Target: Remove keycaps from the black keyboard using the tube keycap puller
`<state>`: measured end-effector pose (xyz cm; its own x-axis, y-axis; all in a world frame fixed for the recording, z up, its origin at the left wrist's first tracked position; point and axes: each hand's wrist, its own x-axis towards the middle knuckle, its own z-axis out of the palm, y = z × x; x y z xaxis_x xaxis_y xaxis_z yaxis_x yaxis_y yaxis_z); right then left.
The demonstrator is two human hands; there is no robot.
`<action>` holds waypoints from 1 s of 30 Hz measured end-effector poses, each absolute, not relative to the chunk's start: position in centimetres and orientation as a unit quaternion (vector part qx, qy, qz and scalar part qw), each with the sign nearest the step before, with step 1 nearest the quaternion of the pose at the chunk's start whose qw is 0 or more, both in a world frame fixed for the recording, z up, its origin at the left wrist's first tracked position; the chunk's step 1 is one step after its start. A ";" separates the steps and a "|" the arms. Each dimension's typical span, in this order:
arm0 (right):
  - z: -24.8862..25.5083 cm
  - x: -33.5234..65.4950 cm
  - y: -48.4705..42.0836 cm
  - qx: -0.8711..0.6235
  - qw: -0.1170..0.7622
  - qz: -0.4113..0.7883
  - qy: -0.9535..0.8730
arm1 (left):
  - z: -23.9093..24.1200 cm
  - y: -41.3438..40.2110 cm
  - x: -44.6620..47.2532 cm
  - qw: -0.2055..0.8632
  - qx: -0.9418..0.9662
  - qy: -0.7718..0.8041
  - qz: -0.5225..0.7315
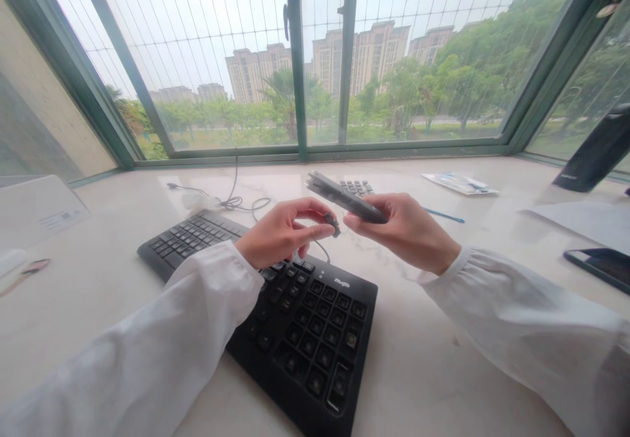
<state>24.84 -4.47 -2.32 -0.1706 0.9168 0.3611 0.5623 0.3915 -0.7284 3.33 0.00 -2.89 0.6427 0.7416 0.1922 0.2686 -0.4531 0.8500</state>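
Note:
Above the keyboard, my left hand (288, 227) pinches a small black keycap (333, 224) between thumb and fingertips. My right hand (406, 230) is closed round the lower end of a long dark grey cleaning brush (344, 197), tilted up to the left with its pale end pointing away. The brush and keycap are close but look apart. Under my hands lies a black keyboard (361, 358), set diagonally on the table. Its number pad shows bare key sockets without caps. My left hand and sleeve hide the keyboard's middle.
Several loose keycaps (358, 186) lie behind the brush. A cable (236, 202) curls near the window. To the right are a blue stick (445, 215), a plastic packet (460, 184), a phone (600, 268) and a dark upright object (593, 151). A white box (42, 207) stands left.

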 end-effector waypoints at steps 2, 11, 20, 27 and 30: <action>-2.2 25.1 -4.3 -0.527 0.386 0.230 -0.722 | -3.1 0.4 2.9 0.284 0.861 0.321 0.273; -2.2 24.6 -4.5 -0.537 0.399 0.350 -0.656 | -4.2 -0.5 4.8 -0.046 0.954 0.289 0.070; -2.9 25.0 -3.8 -0.567 0.351 0.352 -0.657 | -2.5 0.7 3.2 0.219 0.874 0.297 0.316; -2.9 24.4 -4.3 -0.588 0.268 0.362 -0.672 | -2.3 -0.1 3.6 0.388 0.820 0.303 0.293; -2.9 24.5 -4.3 -0.593 0.265 0.353 -0.673 | -2.2 -0.2 3.5 0.413 0.807 0.305 0.291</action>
<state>24.53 -4.30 -2.90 -0.1554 0.9859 -0.0626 0.6111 0.0461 -0.7902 3.53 -0.22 -2.19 0.6455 0.7321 0.2178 0.2516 -0.4731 0.8443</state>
